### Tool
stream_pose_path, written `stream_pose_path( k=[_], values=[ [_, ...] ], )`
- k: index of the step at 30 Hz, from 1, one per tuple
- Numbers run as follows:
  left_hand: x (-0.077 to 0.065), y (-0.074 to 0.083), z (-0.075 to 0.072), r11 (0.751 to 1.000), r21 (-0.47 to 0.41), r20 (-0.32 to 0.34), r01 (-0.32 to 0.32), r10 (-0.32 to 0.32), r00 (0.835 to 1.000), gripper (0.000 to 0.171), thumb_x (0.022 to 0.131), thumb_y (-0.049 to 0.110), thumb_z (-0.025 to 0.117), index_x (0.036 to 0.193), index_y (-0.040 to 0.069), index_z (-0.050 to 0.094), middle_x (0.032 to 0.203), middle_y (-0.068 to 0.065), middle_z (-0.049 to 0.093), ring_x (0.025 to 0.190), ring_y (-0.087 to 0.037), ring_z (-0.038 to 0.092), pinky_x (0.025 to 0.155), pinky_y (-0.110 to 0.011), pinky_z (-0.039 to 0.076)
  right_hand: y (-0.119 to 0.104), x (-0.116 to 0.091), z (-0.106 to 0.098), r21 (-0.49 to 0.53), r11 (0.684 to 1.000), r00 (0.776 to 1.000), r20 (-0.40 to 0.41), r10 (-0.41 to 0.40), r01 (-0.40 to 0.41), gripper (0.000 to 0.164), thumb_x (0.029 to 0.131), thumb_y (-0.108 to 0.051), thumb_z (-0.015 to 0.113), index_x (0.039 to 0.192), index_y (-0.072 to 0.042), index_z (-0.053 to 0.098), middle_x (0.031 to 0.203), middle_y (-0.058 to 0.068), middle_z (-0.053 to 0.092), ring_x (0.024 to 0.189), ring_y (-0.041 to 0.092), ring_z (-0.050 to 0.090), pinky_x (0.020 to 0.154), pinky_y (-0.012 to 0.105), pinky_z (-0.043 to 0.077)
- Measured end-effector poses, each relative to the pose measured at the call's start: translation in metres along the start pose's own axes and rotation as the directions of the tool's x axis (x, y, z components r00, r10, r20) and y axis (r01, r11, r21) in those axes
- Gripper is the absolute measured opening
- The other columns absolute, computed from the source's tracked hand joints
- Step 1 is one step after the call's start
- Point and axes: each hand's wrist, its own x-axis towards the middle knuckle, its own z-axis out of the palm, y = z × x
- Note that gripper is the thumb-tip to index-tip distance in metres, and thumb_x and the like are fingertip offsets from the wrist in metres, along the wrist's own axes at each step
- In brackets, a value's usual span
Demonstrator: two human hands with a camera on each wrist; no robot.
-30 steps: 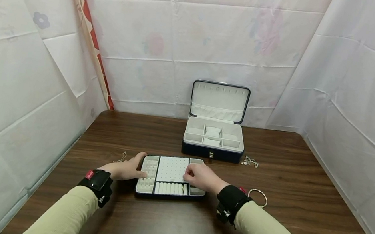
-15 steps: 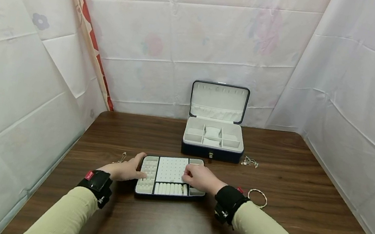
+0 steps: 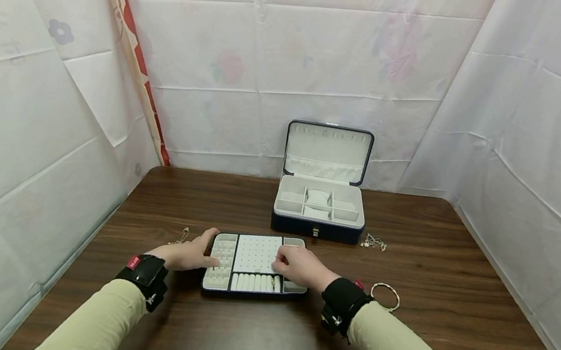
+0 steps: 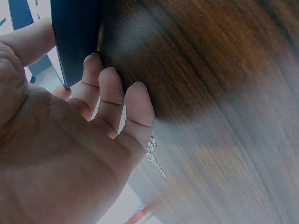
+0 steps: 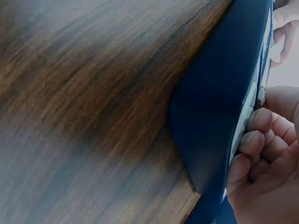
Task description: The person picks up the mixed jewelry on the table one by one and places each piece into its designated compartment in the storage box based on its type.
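Note:
A flat navy jewelry tray point(image 3: 252, 297) lies on the table, with small white compartments at left, a perforated white panel point(image 3: 256, 253) in the middle and a row of ring rolls along the front. At its left end my left hand point(image 3: 190, 251) grips the tray, thumb over the compartments and fingers along the outer side. My right hand point(image 3: 301, 265) is over the tray's right part, fingers curled, thumb and forefinger tips at the panel's right edge. Whatever lies between those tips is hidden. A small gold ring point(image 3: 273, 281) sits in the rolls near this hand.
Behind the tray stands an open navy jewelry box point(image 3: 317, 227) with white compartments and a raised lid. A tangled chain point(image 3: 374, 242) lies to its right. Closer, by the right wrist, is a round bangle point(image 3: 395, 291). Another chain point(image 3: 184, 235) lies beyond my left hand.
My right hand and wrist have shifted very slightly left over the panel. The left hand and the tray have stayed in place.

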Motion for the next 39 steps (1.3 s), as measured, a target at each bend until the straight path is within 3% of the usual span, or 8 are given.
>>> stream_pose_path(
  k=[16,22,39],
  values=[
    [-0.002,0.002,-0.001,1.0,-0.004,-0.001,-0.012,0.012,1.0,0.087,0.1,0.031,0.068,0.16,0.005,0.011,0.16,-0.033,0.023,0.147,-0.054,0.023,0.114,-0.068,0.025,0.013,-0.005,-0.007,0.17,0.985,1.0,0.008,-0.024,0.022,0.019,0.104,-0.017,0.055,0.088,-0.015,0.066,0.071,-0.008,0.056,0.061,0.007,0.048,0.06,0.025,0.042],
    [-0.001,0.002,-0.001,1.0,0.007,-0.007,-0.007,0.007,1.0,0.086,0.1,0.031,0.068,0.16,0.006,0.012,0.16,-0.032,0.024,0.147,-0.055,0.023,0.113,-0.07,0.024,0.023,-0.01,-0.016,0.19,0.979,0.996,-0.06,-0.064,0.074,0.013,0.102,-0.012,0.058,0.091,-0.014,0.066,0.073,-0.008,0.054,0.063,0.006,0.047,0.063,0.024,0.041],
    [-0.003,0.004,-0.001,1.0,0.007,0.001,0.004,-0.004,1.0,0.089,0.1,0.034,0.068,0.161,0.006,0.009,0.163,-0.031,0.02,0.148,-0.054,0.02,0.114,-0.07,0.021,0.059,-0.025,-0.036,0.19,0.982,0.986,-0.161,0.043,-0.012,0.004,0.099,-0.013,0.064,0.098,-0.01,0.067,0.082,-0.005,0.064,0.072,0.01,0.055,0.067,0.028,0.048]
  ],
)
